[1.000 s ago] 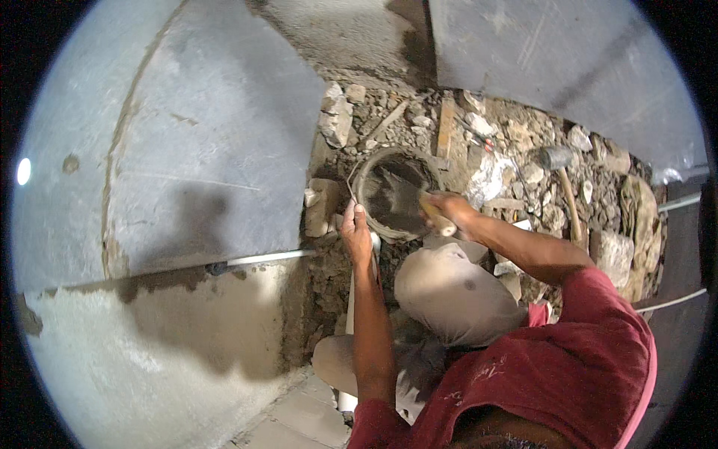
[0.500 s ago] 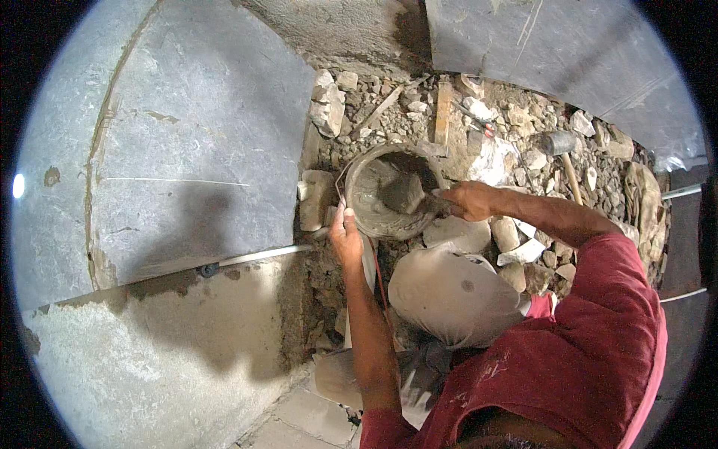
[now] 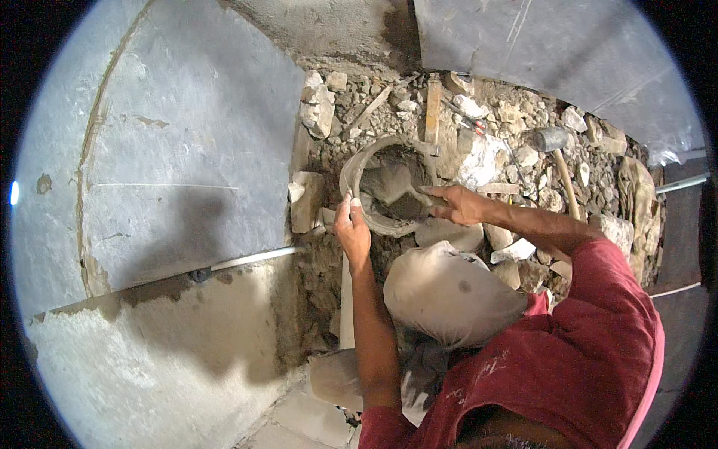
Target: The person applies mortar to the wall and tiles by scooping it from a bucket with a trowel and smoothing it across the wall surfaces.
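A round bucket [image 3: 350, 178], its wall caked with grey mortar, is tilted in front of me among the rubble. My left hand [image 3: 353, 230] grips its near left rim, thumb over the edge. From the right, my right hand [image 3: 458, 206] closes around the handle of a trowel [image 3: 395, 184]. The trowel's blade is down inside the bucket against wet grey mortar. Mortar and shadow hide part of the blade's outline. My bent knee in pale, dusty trousers [image 3: 452, 292] is just below the bucket.
Broken stones [image 3: 318, 108] and gravel cover the ground. A mallet [image 3: 553, 140] with a dark head and wooden handle lies at right. Beyond the bucket is a yellowish wooden-handled tool [image 3: 433, 112]. Grey panels [image 3: 194, 112] stand at left and far right; a white pipe [image 3: 254, 258] runs along the left wall.
The bucket has tipped more, its left outer wall now showing. My left hand has shifted slightly on the rim, and the trowel has moved a little left inside the bucket.
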The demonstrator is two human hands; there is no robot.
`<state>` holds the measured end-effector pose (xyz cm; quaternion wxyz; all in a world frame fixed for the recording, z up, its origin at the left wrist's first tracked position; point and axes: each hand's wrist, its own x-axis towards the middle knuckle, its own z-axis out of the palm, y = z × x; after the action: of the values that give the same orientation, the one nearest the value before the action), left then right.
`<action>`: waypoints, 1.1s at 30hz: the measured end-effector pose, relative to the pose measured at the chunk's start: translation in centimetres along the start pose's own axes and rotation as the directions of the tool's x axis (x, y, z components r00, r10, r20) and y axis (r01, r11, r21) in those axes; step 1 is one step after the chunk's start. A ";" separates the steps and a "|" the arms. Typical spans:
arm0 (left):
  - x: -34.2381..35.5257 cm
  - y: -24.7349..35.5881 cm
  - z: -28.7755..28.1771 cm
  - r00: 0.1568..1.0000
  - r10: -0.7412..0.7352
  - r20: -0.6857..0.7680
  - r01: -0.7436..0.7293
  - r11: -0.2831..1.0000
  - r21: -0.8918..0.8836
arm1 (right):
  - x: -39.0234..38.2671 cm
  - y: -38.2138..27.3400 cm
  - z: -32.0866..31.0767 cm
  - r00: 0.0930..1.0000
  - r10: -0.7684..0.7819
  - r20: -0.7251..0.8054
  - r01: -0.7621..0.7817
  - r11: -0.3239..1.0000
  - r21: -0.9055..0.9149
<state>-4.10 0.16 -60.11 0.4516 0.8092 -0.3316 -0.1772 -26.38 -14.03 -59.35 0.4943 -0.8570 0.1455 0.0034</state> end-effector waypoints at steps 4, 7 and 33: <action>0.5 -1.0 0.2 0.996 0.080 -0.038 -0.082 0.994 -0.074 | -0.7 4.1 3.3 0.982 -0.069 -0.175 0.100 0.979 0.176; 1.1 1.3 0.7 0.999 0.021 -0.037 -0.022 0.999 -0.042 | -2.6 11.7 0.7 0.958 -0.267 0.105 0.285 0.922 -0.260; 1.1 0.5 0.0 0.998 -0.055 0.000 0.055 0.996 -0.065 | 2.5 5.7 -5.5 0.988 0.128 -0.089 -0.155 0.724 -0.672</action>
<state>-3.50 -0.83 -59.72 0.4729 0.8029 -0.3030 -0.1997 -26.18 -22.00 -61.73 0.1446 -0.9642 0.2082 0.0779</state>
